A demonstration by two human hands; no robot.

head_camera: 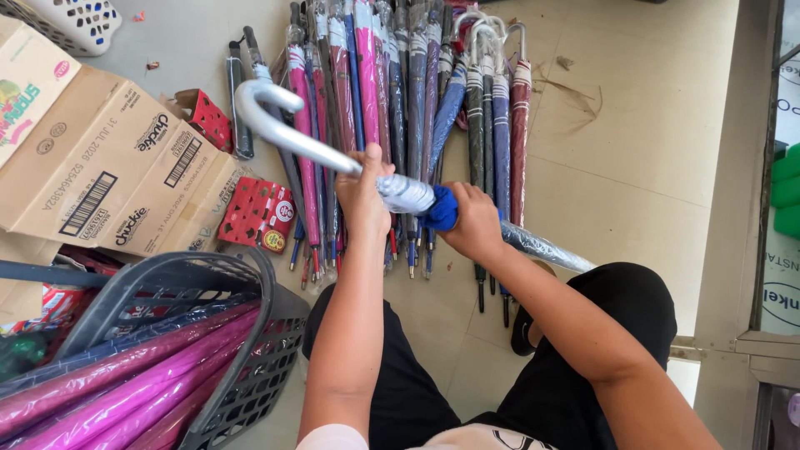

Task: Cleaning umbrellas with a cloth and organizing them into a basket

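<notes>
I hold a folded blue umbrella [440,210] wrapped in clear plastic, lying across in front of me. Its curved silver handle [275,125] points up to the left. My left hand [363,193] grips the shaft just below the handle. My right hand [473,221] grips the blue fabric beside it, and the plastic-sleeved end [546,247] runs on to the right over my knee. Beneath my hands a row of folded umbrellas [400,108] in pink, maroon, blue and grey lies on the tiled floor.
A dark plastic basket [250,333] at lower left holds several pink wrapped umbrellas [125,392]. Cardboard boxes [108,167] stack at left, with small red cartons [262,212] beside them. A white basket [75,21] stands at top left. A doorframe [737,208] runs along the right.
</notes>
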